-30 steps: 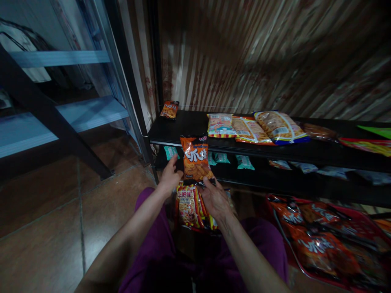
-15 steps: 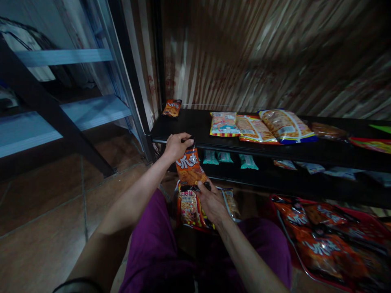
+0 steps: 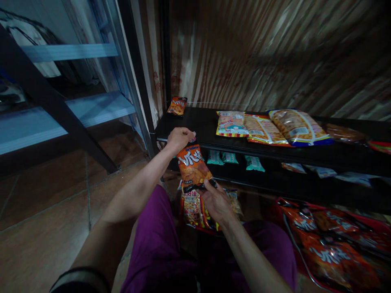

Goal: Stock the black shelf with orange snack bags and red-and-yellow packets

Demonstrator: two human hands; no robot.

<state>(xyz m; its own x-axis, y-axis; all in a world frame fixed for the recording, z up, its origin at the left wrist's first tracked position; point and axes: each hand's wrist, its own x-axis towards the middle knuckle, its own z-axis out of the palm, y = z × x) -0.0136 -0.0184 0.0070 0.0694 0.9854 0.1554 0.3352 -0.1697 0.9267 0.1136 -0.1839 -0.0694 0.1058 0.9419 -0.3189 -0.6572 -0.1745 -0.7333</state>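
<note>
An orange snack bag hangs upright in front of the black shelf. My left hand is closed on its top edge. My right hand pinches its bottom edge. Under the right hand, a pile of red and yellow snack bags lies on the floor between my knees. A second small orange bag lies at the shelf's far left corner.
Three larger snack bags lie on the shelf top, teal packets on the lower level. A red basket of orange bags sits at the right on the floor. A blue metal rack stands at the left on the tiled floor.
My left hand moved from the bag's lower left side up to its top edge and closed on it. The bag tilted slightly. The view shifted a little to the left.
</note>
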